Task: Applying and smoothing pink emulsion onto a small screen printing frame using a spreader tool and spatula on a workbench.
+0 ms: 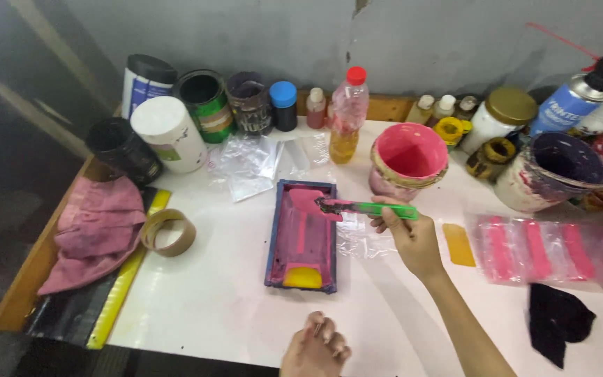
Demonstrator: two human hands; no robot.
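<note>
My right hand (413,237) grips a green-handled tool (375,208) whose dark tip reaches over a small blue-framed tray (273,230). The tray is coated in pink ink, and a yellow scraper (303,278) lies at its near end. My left hand (315,349) rests with curled fingers on the white table (204,300) near the front edge, holding nothing, just below the tray. A pink paint tub (407,160) stands right behind the tool.
Cans, jars and bottles line the back wall, with a spray can (574,98) at far right. A pink cloth (95,230), a tape ring (169,232) and a yellow ruler (123,279) lie left. At right are plastic with pink strips (546,248), a yellow card (459,244) and a black rag (556,318).
</note>
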